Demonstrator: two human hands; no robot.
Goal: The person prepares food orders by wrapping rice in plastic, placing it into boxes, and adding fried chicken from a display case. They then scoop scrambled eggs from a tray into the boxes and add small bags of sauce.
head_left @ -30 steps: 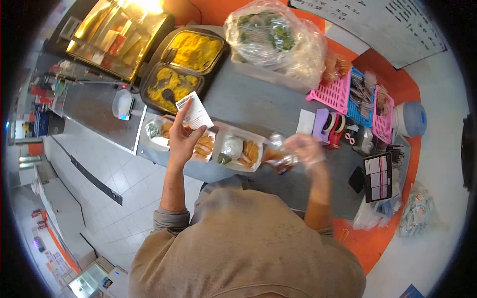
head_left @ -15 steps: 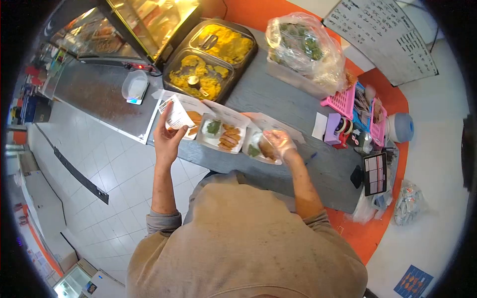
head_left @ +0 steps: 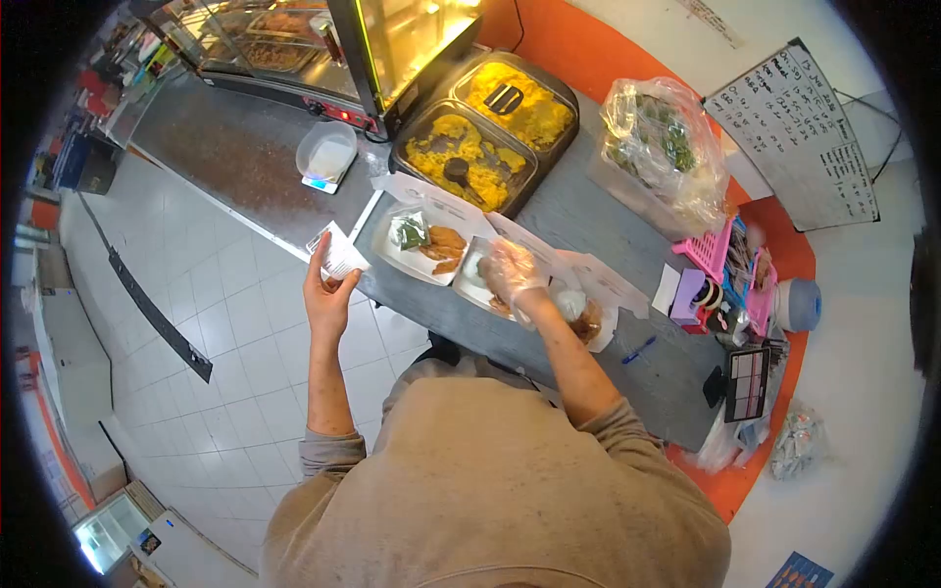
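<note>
My left hand (head_left: 328, 299) pinches a printed paper slip (head_left: 340, 252) near the counter's front edge. My right hand (head_left: 515, 274), in a clear plastic glove, reaches over the middle food box (head_left: 470, 292) and covers much of its food; glare on the glove hides how its fingers are set. To its left, an open white box (head_left: 389, 257) holds a packet of green leaves (head_left: 410, 230) and browned, sliced fried pieces (head_left: 446, 245). The right-hand box (head_left: 600, 338) contains a whitish bag (head_left: 570, 306) and a browned piece (head_left: 588, 321), partly behind my right forearm.
Behind the boxes are two metal trays of yellow food (head_left: 461, 147), one with a dark scoop (head_left: 458, 171). A lit display case (head_left: 412, 49) and a scale with a plastic tub (head_left: 326, 157) stand left. Bagged greens (head_left: 652, 132), pink baskets (head_left: 708, 247) and a blue pen (head_left: 639, 350) lie right.
My gloved right hand has gone from the right-hand box to the middle one. My left hand keeps the slip, now clear of the left box. The camera view has shifted.
</note>
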